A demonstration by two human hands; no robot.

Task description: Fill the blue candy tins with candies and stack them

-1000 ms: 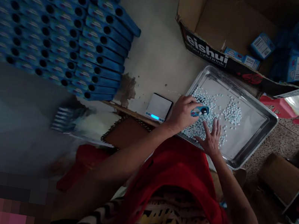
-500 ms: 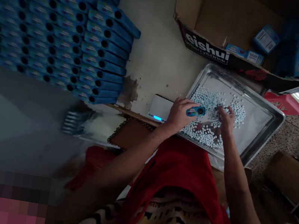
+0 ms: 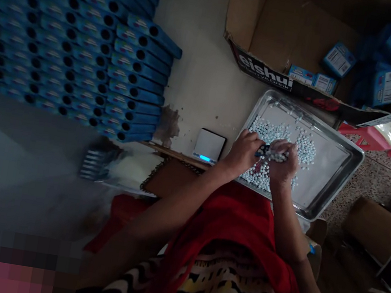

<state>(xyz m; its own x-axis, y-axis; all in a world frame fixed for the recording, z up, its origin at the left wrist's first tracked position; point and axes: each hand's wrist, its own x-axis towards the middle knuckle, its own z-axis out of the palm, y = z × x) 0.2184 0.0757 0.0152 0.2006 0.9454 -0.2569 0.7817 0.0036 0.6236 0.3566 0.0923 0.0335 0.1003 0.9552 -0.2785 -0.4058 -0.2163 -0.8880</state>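
Observation:
My left hand [image 3: 242, 152] is closed round a small blue container [image 3: 262, 149], held over the near left part of a metal tray [image 3: 342, 155]. My right hand [image 3: 284, 163] is cupped against the container's open end, its fingers closed on a heap of small white beads [image 3: 276, 154]. Many more white and pale blue beads [image 3: 304, 149] lie scattered over the tray's floor. Most of the container is hidden between my two hands.
A small digital scale [image 3: 209, 146] with a lit blue display sits left of the tray. Stacked blue containers [image 3: 86, 40] fill the upper left. An open cardboard box [image 3: 290, 38] with blue packets stands behind the tray. Red plastic stools [image 3: 367, 136] stand to the right.
My right hand swept across the beads in the tray, gathered some, and came back against the container held in my left hand. My left hand stayed almost still.

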